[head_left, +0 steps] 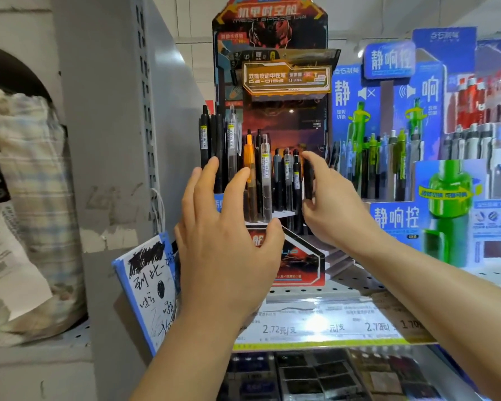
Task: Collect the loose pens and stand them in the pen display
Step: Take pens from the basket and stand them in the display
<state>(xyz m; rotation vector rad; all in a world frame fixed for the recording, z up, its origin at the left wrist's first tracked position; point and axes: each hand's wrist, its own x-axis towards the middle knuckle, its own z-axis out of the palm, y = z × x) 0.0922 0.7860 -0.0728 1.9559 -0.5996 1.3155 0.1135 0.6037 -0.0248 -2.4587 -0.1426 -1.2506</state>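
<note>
Head view: the pen display [284, 117] stands on a perforated shelf [353, 280], with pens upright in its stepped rows. Left hand [226, 238], at 7 o'clock from the display's centre, is spread with straight fingers, its fingertips [211, 164] against the black pens [214, 146] of the back row and near an orange pen [249, 163]. Right hand [330, 204], at 4 o'clock, has its grip closed round a black pen [308, 180], pinched upright at the front row's right end. Blue display [388, 125] stands at 3 o'clock; a scribbled notepad [148, 285] leans at 8 o'clock.
</note>
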